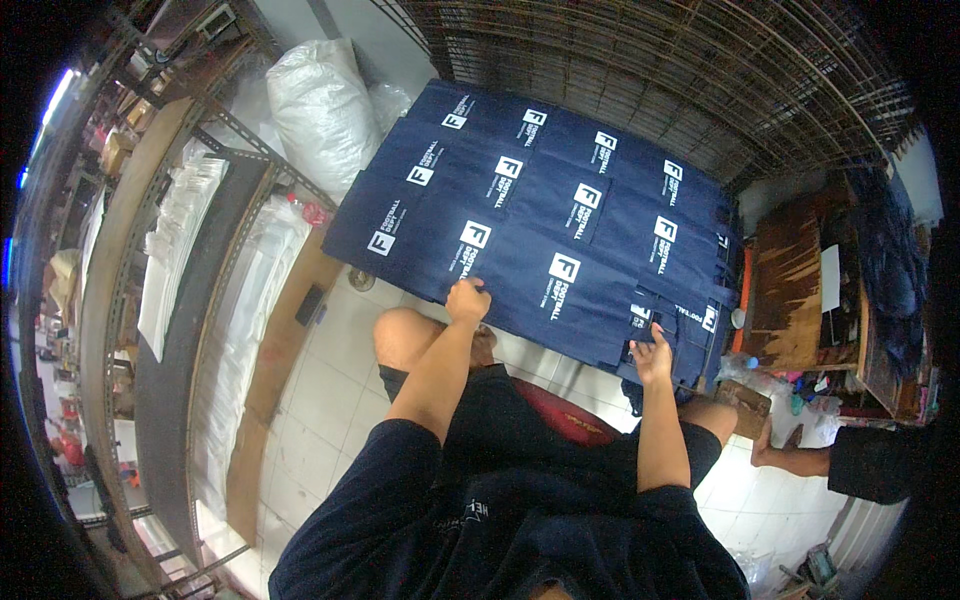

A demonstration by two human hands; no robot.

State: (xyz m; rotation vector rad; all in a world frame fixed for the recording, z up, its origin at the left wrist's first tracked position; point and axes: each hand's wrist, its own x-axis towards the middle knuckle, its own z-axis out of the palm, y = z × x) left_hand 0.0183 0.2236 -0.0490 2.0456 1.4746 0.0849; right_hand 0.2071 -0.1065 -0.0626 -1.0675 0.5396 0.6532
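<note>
On the low bench [735, 300] in front of the seated person, navy printed cloth pieces [540, 215] lie in overlapping rows, each with a white square mark, covering nearly the whole top. The left hand [468, 300] rests at the near edge, fingers curled down onto the cloth there. The right hand [652, 352] is at the near right corner, fingers closed on the edge of a small navy piece [640, 318]. A wire mesh rack [680, 70] rises behind the far edge, a stuffed white sack [320, 110] sits off the far left corner, shelving [170, 300] lines the left wall, and pale floor tiles [330, 380] show below
</note>
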